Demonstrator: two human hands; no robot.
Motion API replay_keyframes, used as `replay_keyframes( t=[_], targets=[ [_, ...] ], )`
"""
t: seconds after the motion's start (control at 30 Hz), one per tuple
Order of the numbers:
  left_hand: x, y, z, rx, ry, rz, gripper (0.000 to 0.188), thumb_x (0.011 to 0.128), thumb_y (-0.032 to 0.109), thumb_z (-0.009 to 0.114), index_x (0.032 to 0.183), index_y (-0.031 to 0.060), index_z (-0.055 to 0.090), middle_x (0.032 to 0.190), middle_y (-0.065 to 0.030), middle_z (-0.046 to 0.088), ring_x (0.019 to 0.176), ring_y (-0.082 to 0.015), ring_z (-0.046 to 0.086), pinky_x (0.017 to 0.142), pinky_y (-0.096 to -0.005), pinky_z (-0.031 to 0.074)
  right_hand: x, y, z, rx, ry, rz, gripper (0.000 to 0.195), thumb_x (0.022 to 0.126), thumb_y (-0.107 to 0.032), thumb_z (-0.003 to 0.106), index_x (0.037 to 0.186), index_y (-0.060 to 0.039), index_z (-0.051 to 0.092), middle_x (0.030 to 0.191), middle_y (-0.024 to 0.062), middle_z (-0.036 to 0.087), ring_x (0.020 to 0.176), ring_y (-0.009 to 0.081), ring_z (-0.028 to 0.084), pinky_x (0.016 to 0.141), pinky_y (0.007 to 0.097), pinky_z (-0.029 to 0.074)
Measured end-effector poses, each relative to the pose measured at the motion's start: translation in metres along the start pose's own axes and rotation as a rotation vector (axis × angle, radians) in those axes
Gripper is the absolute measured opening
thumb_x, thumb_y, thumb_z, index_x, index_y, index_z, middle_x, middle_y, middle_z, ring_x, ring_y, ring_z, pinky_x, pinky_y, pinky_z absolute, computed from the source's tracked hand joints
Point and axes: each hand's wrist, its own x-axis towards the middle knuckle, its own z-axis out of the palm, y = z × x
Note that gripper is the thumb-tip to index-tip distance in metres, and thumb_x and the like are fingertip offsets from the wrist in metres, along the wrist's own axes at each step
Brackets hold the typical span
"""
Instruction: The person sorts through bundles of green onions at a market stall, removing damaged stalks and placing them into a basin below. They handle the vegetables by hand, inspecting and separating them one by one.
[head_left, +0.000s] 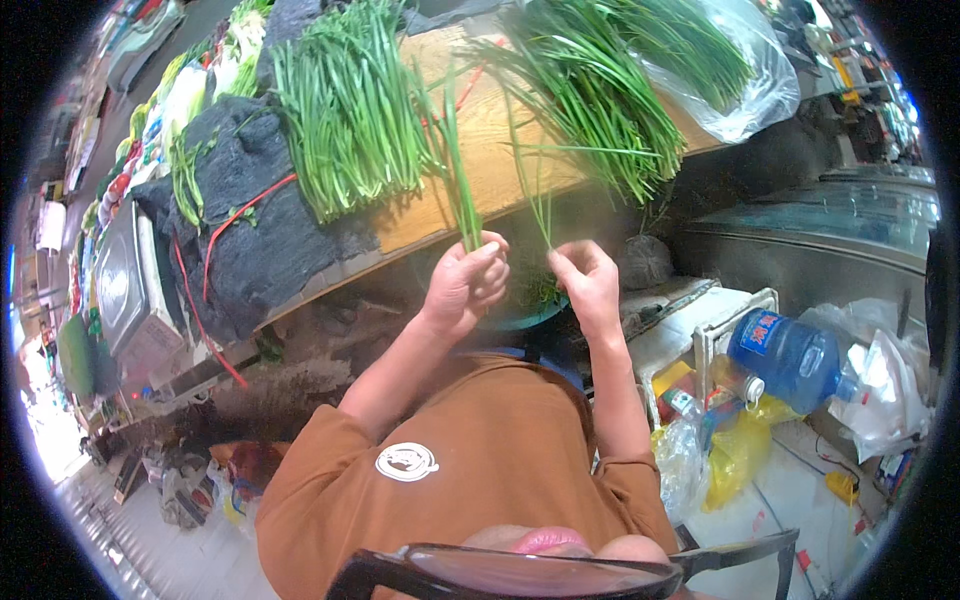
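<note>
My left hand (466, 281) is closed around the lower ends of a small bunch of garlic chives (461, 180), leaves pointing away from me. Thumb and finger of my right hand (591, 281) pinch a few thin green blades (541, 210), apart from that bunch. Both hands are over the near edge of a wooden board (442, 202). A broad, aligned bundle of chives (352, 120) lies on the board's left part. Toward the right is a looser pile of chives (607, 112), its stem ends facing me. Beyond it, more chives (690, 52) rest on a clear plastic bag (772, 82).
Dark grey cloth (247, 172) with red string (217, 225) covers the board's left end. Below my hands stands a basin (525, 319) with green scraps. At right are a large blue water bottle (787, 360), plastic bags (739, 450) and a glass-topped case (825, 217). A metal pan scale (120, 262) stands left.
</note>
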Motion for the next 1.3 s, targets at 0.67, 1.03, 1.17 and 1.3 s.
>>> replay_keyframes(
  t=[0.67,1.03,1.17,1.3],
  targets=[
    [0.011,-0.016,0.014,0.282,0.265,0.1,0.015,0.092,0.015,0.075,0.096,0.0102,0.062,0.07,0.0067,0.053,0.053,-0.0044,0.044,0.046,-0.0207,0.032,-0.013,0.018,0.028,0.245,-0.027,0.104,0.01,0.095,-0.011,0.067,0.088,-0.0044,0.065,0.074,-0.002,0.062,0.061,0.0045,0.052,0.056,0.021,0.04],
    [0.013,-0.009,0.0,0.192,0.233,0.162,0.012,0.093,0.012,0.073,0.097,0.0093,0.062,0.071,0.0077,0.05,0.054,-0.0027,0.039,0.046,-0.0204,0.028,-0.011,0.051,0.005,-0.369,0.061,-0.19,0.027,0.1,-0.019,0.065,0.08,0.0004,0.063,0.072,0.0049,0.059,0.063,0.013,0.052,0.058,0.0292,0.043],
    [0.013,-0.013,-0.005,0.251,0.226,0.12,0.012,0.093,0.014,0.072,0.098,0.0078,0.062,0.075,0.0052,0.053,0.056,-0.0037,0.042,0.047,-0.0203,0.031,-0.019,0.014,0.019,-0.216,-0.033,-0.2,0.02,0.1,-0.018,0.063,0.091,0.0006,0.066,0.074,0.0065,0.059,0.065,0.0157,0.054,0.06,0.0314,0.045],
    [0.016,-0.012,0.005,0.187,0.159,0.073,0.015,0.096,0.021,0.069,0.104,0.0087,0.065,0.086,0.0012,0.065,0.059,-0.0035,0.048,0.051,-0.0188,0.036,-0.029,0.009,0.026,-0.347,-0.134,-0.276,0.013,0.096,-0.011,0.066,0.092,0.0011,0.064,0.073,0.0109,0.059,0.063,0.0185,0.056,0.059,0.0333,0.046]
  ],
)
